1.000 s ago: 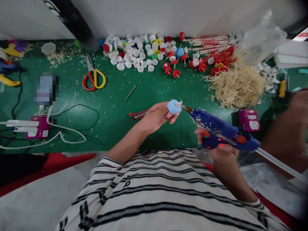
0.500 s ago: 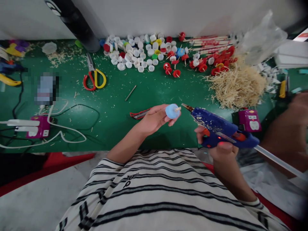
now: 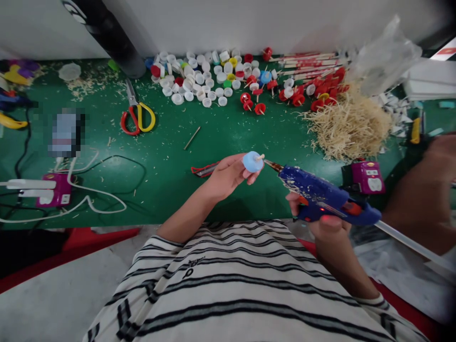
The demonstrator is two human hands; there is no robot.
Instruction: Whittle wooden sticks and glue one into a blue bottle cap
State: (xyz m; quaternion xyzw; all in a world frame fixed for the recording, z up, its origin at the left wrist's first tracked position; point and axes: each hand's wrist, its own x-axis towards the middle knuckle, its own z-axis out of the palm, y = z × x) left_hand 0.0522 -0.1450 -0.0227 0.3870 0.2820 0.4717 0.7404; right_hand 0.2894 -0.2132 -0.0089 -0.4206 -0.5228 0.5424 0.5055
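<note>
My left hand pinches a light blue bottle cap with a short wooden stick poking out of its centre, held above the green table. In my right hand is a blue hot glue gun, fingers wrapped round its grip. The gun's nozzle points left and its tip sits right beside the stick on the cap. A white glue rod sticks out of the gun's back toward the lower right.
Several loose bottle caps and red caps with sticks lie at the back. A heap of wood slivers, scissors, a red utility knife, purple power strips with cables, and another person's arm at right.
The glue gun's nozzle drew back from the cap, then came up to the stick again. The cap shifted slightly left and the view drifted a little.
</note>
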